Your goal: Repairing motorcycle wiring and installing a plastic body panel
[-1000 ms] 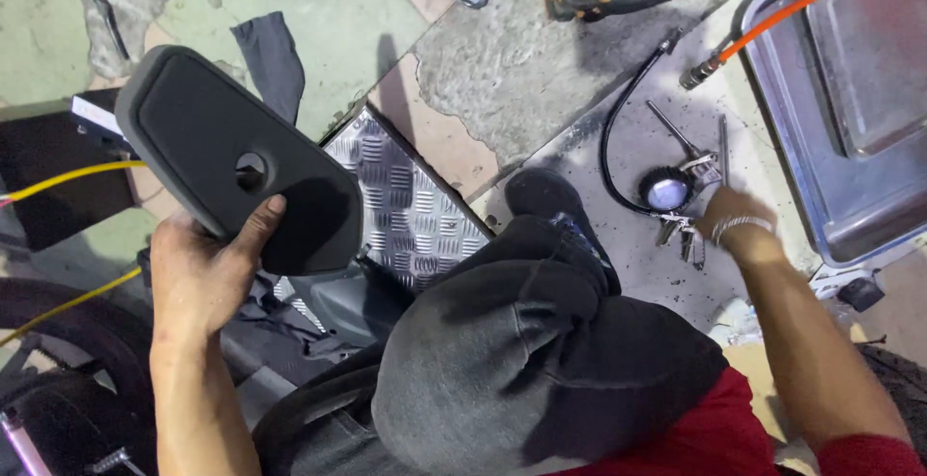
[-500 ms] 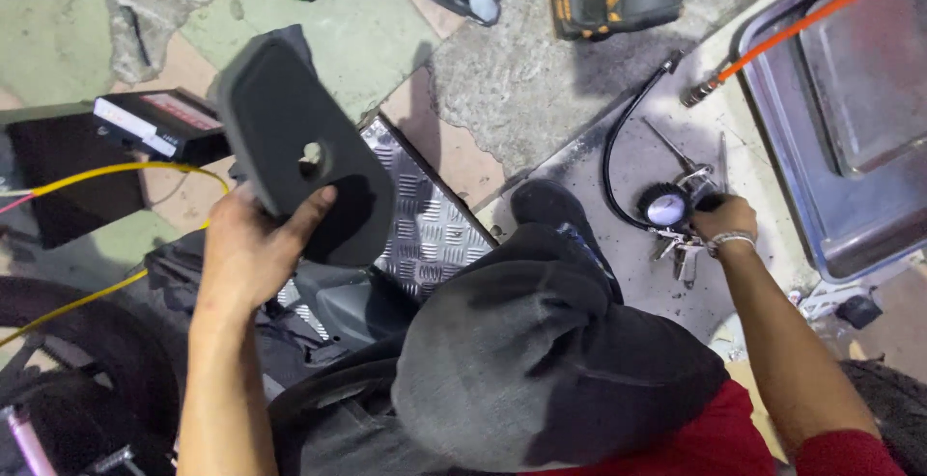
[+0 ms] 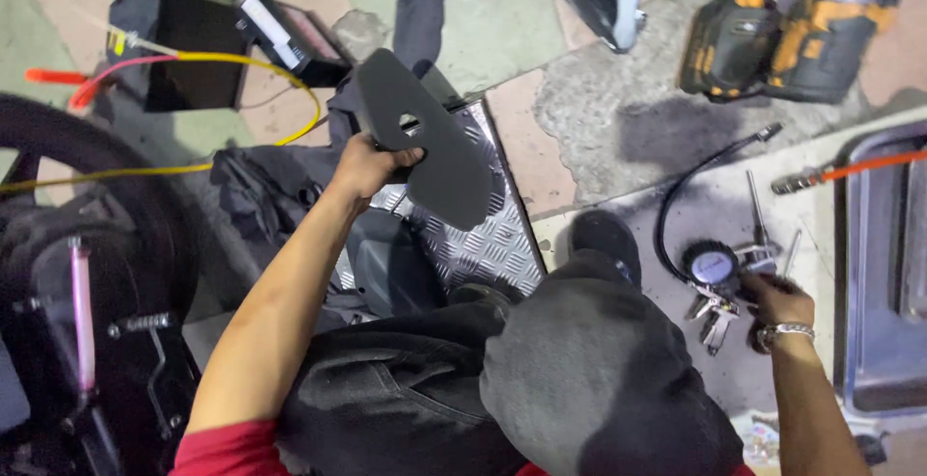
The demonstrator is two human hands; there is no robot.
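My left hand [image 3: 369, 165] grips a flat black plastic cover panel [image 3: 425, 138] with a small hole in it, holding it up over a sheet of diamond-tread metal plate [image 3: 492, 235]. My right hand [image 3: 772, 302] is closed on the handle of a tyre inflator with a round pressure gauge [image 3: 713, 268] and a black hose [image 3: 695, 182], low over the grey floor at the right. My bent knee in dark trousers [image 3: 579, 379] fills the lower middle, with a black shoe [image 3: 603, 239] beyond it.
A yellow and black cordless power tool [image 3: 782, 42] lies at the upper right. A grey metal tray [image 3: 884, 273] and an orange hose [image 3: 869, 162] sit at the right edge. A black wheel and machine parts [image 3: 87, 273] stand at the left, with yellow cable [image 3: 280, 75] and a black box [image 3: 193, 51] behind.
My left hand has carried the black panel to the right and lower, over the tread plate. The right hand stays on the inflator. The view has shifted.
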